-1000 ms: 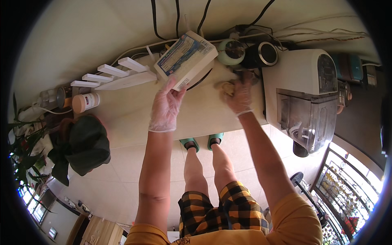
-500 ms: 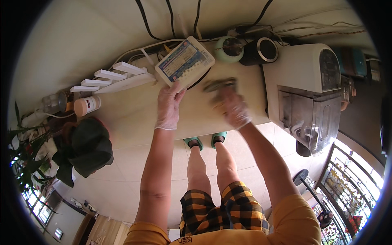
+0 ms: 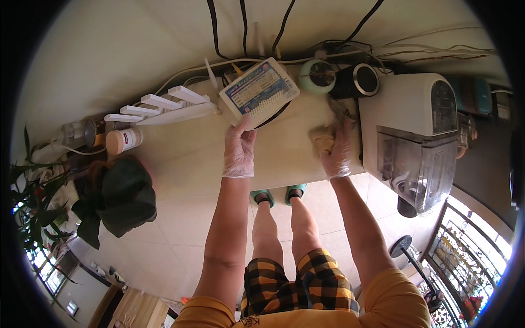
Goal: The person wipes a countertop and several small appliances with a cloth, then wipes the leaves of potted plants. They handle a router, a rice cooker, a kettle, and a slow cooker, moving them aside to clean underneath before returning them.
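My left hand [image 3: 239,153], in a clear plastic glove, grips the near edge of a white router [image 3: 260,92]. The router is tilted up, showing a blue-and-white label, and white antennas and a yellow cable show behind it. My right hand [image 3: 339,153], gloved too, presses a crumpled brownish cloth [image 3: 322,140] onto the pale tabletop [image 3: 279,150]. A darker part of the cloth sticks out past the fingertips. The cloth lies close to the left side of a white machine [image 3: 402,101] with a clear bin.
Along the back stand a white slatted rack [image 3: 175,112], a pale green round pot [image 3: 317,76] and a black cylinder [image 3: 358,81]. A pink-lidded jar [image 3: 123,140] and a potted plant [image 3: 126,197] are at the left. Black cables [image 3: 283,26] hang down the wall.
My right hand has swept the cloth rightward over the tabletop, from the middle to beside the white machine. The left hand still holds the router up. The whole view has shifted slightly.
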A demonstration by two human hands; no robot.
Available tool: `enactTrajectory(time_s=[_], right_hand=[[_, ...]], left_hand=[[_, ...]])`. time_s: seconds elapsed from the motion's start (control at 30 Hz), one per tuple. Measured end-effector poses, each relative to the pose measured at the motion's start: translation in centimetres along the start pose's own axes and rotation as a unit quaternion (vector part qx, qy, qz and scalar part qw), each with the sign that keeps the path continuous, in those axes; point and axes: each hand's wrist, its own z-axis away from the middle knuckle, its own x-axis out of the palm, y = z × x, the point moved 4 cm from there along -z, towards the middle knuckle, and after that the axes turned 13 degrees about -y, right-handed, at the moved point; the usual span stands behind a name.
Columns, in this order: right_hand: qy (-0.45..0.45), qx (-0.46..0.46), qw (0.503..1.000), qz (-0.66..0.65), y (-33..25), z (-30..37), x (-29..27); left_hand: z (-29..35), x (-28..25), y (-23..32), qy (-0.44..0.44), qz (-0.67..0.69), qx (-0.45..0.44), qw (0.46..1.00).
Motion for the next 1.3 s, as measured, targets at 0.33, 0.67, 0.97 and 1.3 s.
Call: enactTrajectory(time_s=[0.33,0.67,0.97,1.3], right_hand=[[-0.362,-0.398,0.839,0.081,-9.8,1.1,5.1],[-0.354,-0.081,0.931,0.044,-11.8,-13.6,10.1],[-0.145,-0.106,0.983,0.037,-4.1,-3.0,1.1],[-0.087,-0.031,0.980,-0.176,-7.6,5.6,5.8]], left_hand=[[0.3,3.4,0.9,-0.035,0.055,-0.011,0.998],[0.9,3.7,2.5,-0.054,0.026,-0.010,0.998],[0.4,1.9,1.6,-0.090,0.014,-0.003,0.996],[0.0,0.1,0.7,-0.032,-0.157,-0.052,0.986]])
